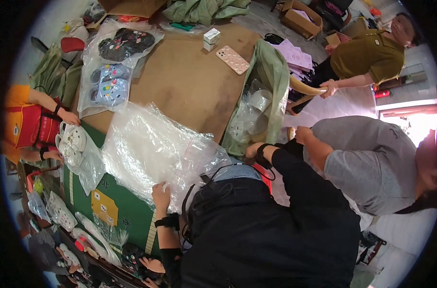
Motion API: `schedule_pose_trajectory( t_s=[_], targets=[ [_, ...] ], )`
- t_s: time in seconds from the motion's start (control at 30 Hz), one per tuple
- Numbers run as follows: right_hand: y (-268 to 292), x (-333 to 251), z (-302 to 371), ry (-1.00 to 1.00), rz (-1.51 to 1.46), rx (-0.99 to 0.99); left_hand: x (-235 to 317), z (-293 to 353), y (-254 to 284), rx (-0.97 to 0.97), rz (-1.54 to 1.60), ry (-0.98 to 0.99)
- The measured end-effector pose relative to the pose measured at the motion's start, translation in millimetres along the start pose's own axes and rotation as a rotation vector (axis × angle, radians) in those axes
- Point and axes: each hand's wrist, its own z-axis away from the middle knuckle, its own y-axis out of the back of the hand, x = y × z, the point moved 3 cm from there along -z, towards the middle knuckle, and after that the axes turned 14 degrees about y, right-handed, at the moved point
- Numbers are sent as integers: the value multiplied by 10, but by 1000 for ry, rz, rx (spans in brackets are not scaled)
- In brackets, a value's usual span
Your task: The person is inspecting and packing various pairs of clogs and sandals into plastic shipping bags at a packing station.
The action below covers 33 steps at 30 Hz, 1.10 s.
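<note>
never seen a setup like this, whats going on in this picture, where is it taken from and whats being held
There is no machine: each grip is a bare hand. The single picture comes from a camera on the wearer's head, looking down; its wide lens bends straight edges.

The wearer's left hand touches the edge of a pile of clear plastic. Their right hand is by the lower end of a green sack; whether it holds anything is unclear.

On the brown board lie a phone and a small box, with bagged blue clogs and dark clogs at its left. A person in orange holds white clogs.
</note>
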Motion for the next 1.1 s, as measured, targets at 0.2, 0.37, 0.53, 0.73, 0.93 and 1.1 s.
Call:
schedule_pose_trajectory(
  t_s=[0.2,0.37,0.53,0.73,0.93,1.1],
  targets=[
    [438,288,359,-76,-882,899,-44,-30,43,-56,-57,30],
    [1050,139,383,-250,-287,1032,16,12,32,-52,-145,100],
    [1263,68,193,-404,-137,1092,75,-19,41,-78,-138,146],
    [1197,164,-48,-358,-21,1063,90,-114,17,-62,-150,149],
    [1040,135,462,-321,-166,1089,-50,-171,-5,-51,-147,205],
    [840,-34,1192,-341,-366,1691,-32,-195,-6,-38,-107,151]
  ],
)
